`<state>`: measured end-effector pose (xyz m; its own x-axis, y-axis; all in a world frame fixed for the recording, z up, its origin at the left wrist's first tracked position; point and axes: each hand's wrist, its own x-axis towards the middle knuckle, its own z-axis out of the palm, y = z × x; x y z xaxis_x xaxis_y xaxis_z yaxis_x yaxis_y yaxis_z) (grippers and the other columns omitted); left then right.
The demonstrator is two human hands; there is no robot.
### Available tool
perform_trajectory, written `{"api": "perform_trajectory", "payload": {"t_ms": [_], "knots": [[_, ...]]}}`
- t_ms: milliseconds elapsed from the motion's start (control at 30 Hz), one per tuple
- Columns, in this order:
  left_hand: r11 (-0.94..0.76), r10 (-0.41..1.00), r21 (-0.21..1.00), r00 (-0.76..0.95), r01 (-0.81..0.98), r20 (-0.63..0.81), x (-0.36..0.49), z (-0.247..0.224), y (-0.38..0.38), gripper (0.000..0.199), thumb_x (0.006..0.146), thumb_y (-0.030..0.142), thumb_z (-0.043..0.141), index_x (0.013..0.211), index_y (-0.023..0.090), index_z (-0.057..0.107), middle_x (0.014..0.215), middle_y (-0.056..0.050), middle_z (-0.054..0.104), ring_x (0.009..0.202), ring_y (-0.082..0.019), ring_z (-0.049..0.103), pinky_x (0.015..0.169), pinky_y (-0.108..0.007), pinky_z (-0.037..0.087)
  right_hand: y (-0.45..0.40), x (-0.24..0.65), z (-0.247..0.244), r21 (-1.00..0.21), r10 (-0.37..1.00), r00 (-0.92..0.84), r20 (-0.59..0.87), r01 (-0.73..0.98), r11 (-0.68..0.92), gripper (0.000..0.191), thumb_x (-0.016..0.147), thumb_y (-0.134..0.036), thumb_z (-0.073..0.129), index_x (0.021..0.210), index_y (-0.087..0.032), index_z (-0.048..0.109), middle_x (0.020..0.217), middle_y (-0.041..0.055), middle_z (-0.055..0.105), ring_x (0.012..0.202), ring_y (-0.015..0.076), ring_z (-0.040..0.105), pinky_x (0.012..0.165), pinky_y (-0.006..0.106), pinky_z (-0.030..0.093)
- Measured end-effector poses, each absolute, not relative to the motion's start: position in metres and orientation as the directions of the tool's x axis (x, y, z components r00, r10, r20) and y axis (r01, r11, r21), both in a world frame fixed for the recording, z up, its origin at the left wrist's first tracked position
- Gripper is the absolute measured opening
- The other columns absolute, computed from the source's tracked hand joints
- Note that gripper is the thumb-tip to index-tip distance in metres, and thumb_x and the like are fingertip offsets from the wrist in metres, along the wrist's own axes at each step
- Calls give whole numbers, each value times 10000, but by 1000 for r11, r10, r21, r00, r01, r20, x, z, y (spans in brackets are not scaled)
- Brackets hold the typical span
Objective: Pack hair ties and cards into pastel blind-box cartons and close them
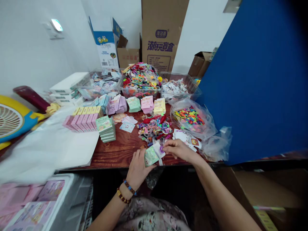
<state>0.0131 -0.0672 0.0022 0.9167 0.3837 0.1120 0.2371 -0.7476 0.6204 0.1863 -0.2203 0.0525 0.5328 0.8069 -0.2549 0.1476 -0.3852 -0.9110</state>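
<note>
Gripped between the left hand's thumb and fingers, a small green box sits at the front edge of the table, its white end towards the right hand. That hand's fingertips pinch a purple trinket at this end. The step looks like working the trinket at the box's end; any further move calls for a steady box and light fingertips. Beyond lies a trinket heap, with stacked green boxes to the left and loose cards to the right.
</note>
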Motion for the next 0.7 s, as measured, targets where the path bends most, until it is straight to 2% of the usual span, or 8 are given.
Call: {"api": "perform_trajectory", "payload": {"t_ms": [67, 133, 200, 267, 367, 533, 633, 700], "knots": [[-751, 381, 612, 920, 248, 94, 13, 5, -68, 662, 729, 333, 833, 1257, 174, 467, 1169, -96, 569, 1094, -292, 534, 957, -458, 481, -213, 175, 62, -803, 826, 524, -208, 391, -450, 193, 798, -301, 566, 730, -180, 700, 633, -6, 641, 493, 113, 495, 507, 237, 330], [-760, 386, 597, 918, 257, 96, 12, 5, -69, 666, 723, 342, 838, 1252, 171, 471, 1160, -97, 573, 1090, -295, 541, 949, -459, 479, -203, 165, 72, -615, 831, 532, -161, 604, -506, 219, 825, -226, 546, 725, -190, 737, 686, 23, 696, 623, 148, 592, 575, 244, 344], [-764, 397, 592, 910, 257, 117, 11, 3, -69, 683, 713, 362, 845, 1256, 188, 469, 1150, -87, 576, 1094, -295, 551, 948, -463, 476, -193, 158, 79, -435, 826, 535, -179, 710, -554, 239, 850, -208, 547, 766, -209, 771, 776, 49, 745, 726, 181, 652, 606, 254, 348], [-756, 399, 610, 906, 236, 143, 10, 1, -69, 688, 711, 364, 847, 1260, 207, 465, 1138, -74, 574, 1099, -287, 560, 953, -457, 478, -186, 153, 84, -344, 824, 518, -228, 749, -566, 247, 862, -187, 545, 798, -221, 782, 813, 59, 761, 754, 195, 678, 610, 259, 354], [-699, 417, 681, 898, 216, 143, 10, 1, -69, 702, 725, 359, 838, 1283, 204, 442, 1134, -72, 557, 1102, -268, 567, 954, -428, 494, -188, 150, 84, -410, 820, 544, -179, 716, -565, 262, 886, -165, 525, 859, -242, 774, 843, 39, 768, 790, 195, 697, 649, 251, 400], [-612, 529, 742, 839, 273, 129, 13, 9, -73, 704, 750, 439, 801, 1301, 205, 430, 1160, -76, 529, 1106, -264, 573, 964, -427, 500, -216, 130, 55, -653, 608, 768, 201, 568, -502, 228, 967, -362, 510, 992, -239, 699, 968, 42, 748, 850, 208, 703, 744, 286, 496], [-558, 576, 773, 811, 301, 101, 16, 13, -82, 689, 769, 423, 775, 1309, 188, 417, 1160, -88, 523, 1073, -272, 595, 914, -430, 525, -221, 106, 27, -792, 580, 789, 200, 479, -378, 340, 926, -439, 583, 1184, -217, 606, 1106, 82, 725, 929, 230, 712, 784, 317, 544], [-512, 567, 816, 819, 269, 86, 15, 14, -87, 693, 772, 381, 765, 1325, 175, 402, 1195, -106, 524, 1084, -276, 601, 916, -435, 527, -218, 93, 13, -860, 536, 827, 173, 392, -327, 394, 917, -432, 594, 1235, -201, 567, 1085, 94, 729, 937, 239, 715, 820, 341, 554]]}}
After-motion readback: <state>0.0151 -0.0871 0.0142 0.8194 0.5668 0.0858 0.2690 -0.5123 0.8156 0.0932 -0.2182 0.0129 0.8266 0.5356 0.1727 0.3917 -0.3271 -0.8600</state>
